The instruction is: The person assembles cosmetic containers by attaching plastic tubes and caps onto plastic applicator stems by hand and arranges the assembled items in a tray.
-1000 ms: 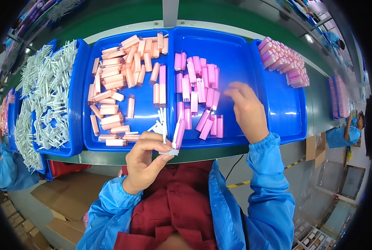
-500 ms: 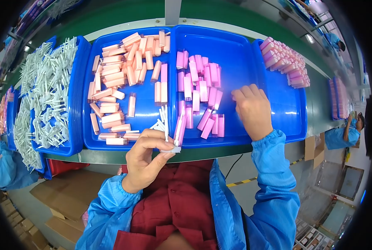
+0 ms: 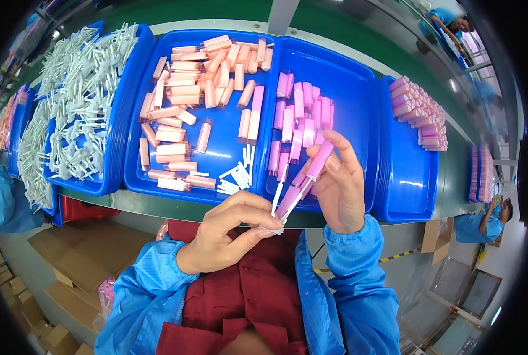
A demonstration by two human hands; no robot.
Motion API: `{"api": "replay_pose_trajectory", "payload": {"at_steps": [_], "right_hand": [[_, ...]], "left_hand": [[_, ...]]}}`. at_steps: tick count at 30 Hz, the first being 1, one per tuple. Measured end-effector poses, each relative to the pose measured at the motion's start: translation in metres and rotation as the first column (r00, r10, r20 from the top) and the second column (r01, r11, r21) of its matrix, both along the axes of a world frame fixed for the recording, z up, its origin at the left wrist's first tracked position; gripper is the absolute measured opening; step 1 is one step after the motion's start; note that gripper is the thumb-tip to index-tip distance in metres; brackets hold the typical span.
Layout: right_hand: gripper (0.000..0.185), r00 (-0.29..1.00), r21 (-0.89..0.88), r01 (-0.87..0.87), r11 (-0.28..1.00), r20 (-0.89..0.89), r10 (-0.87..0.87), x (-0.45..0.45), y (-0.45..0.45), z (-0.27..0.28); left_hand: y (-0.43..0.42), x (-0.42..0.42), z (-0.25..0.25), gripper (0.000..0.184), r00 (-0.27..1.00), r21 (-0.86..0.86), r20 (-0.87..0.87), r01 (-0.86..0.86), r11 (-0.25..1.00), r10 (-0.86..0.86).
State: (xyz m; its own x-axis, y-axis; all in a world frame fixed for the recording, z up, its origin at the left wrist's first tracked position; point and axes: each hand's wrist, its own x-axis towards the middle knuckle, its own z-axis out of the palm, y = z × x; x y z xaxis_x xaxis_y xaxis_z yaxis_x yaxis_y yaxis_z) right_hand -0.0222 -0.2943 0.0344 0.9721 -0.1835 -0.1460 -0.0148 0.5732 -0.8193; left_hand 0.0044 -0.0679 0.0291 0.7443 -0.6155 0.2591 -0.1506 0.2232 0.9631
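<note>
Between thumb and fingers my left hand pinches a small white piece with thin white stems sticking up from it. One pink tube stands beside the stems, close to the fingertips. My right hand grips another pink tube by its upper part, its lower end at the tip of a white stem. Behind both hands, loose pink tubes lie in a blue tray. Some of them are hidden by my right hand.
Peach tubes and short white sticks lie in the tray to the left. Farther left, white stemmed pieces fill stacked trays. A right tray holds stacked pink tubes. Co-workers are at the edges.
My right hand has come toward my left hand and now holds a pink tube over a stem. My left hand has moved right. The view has shifted, with the trays appearing tilted.
</note>
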Motion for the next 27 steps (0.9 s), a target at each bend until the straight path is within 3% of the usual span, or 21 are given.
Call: {"api": "replay_pose_trajectory", "payload": {"at_steps": [7,9,11,14,16,18,19,20,21,23,24,27], "right_hand": [[0.034,0.995,-0.091,-0.091,0.992,0.044,0.095,-0.008,0.013,-0.006],[0.022,0.991,-0.260,0.000,0.966,0.129,0.034,-0.004,0.010,-0.009],[0.016,0.997,-0.393,0.022,0.919,0.081,0.010,-0.006,0.014,0.004],[0.013,0.973,-0.493,0.072,0.867,0.227,0.048,-0.005,0.031,-0.001],[0.014,0.973,-0.504,0.026,0.863,0.213,0.095,0.000,0.042,0.003],[0.017,0.962,-0.554,-0.049,0.831,0.197,0.188,0.009,0.048,0.008],[0.019,0.959,-0.670,-0.053,0.741,0.172,0.225,0.021,0.052,0.013],[0.020,0.956,-0.771,-0.054,0.635,0.144,0.256,0.036,0.057,0.019],[0.022,0.953,-0.855,-0.052,0.517,0.112,0.281,0.051,0.062,0.021],[0.026,0.853,-0.985,0.160,0.068,0.172,0.493,0.080,0.070,0.013],[0.028,0.790,-0.944,0.294,-0.152,0.151,0.594,0.091,0.074,0.009],[0.033,0.690,-0.785,0.431,-0.445,-0.032,0.723,0.110,0.089,0.001]], "left_hand": [[0.000,0.000,-0.007,0.021,1.000,-0.010,-0.006,-0.025,1.000,0.024],[0.000,0.000,-0.008,0.021,0.998,-0.015,0.028,-0.060,0.998,0.061],[-0.001,0.002,-0.010,0.022,0.991,-0.038,0.069,-0.111,0.993,0.113],[0.006,0.002,-0.014,0.025,0.976,-0.067,0.024,-0.212,0.975,0.214],[0.016,0.001,-0.021,0.027,0.970,-0.125,-0.036,-0.242,0.962,0.240],[0.034,0.004,-0.026,0.026,0.957,-0.101,0.060,-0.277,0.956,0.284],[0.041,0.005,-0.027,0.025,0.947,-0.087,0.109,-0.294,0.952,0.302],[0.045,-0.001,-0.030,0.029,0.922,-0.149,-0.023,-0.385,0.911,0.386],[0.053,0.000,-0.029,0.029,0.905,-0.165,0.001,-0.419,0.893,0.425],[0.070,0.003,-0.031,0.024,0.869,-0.086,0.132,-0.469,0.879,0.477],[0.075,0.004,-0.032,0.025,0.851,-0.074,0.136,-0.501,0.862,0.507],[0.086,0.004,-0.035,0.025,0.802,-0.054,0.145,-0.578,0.814,0.579]]}}
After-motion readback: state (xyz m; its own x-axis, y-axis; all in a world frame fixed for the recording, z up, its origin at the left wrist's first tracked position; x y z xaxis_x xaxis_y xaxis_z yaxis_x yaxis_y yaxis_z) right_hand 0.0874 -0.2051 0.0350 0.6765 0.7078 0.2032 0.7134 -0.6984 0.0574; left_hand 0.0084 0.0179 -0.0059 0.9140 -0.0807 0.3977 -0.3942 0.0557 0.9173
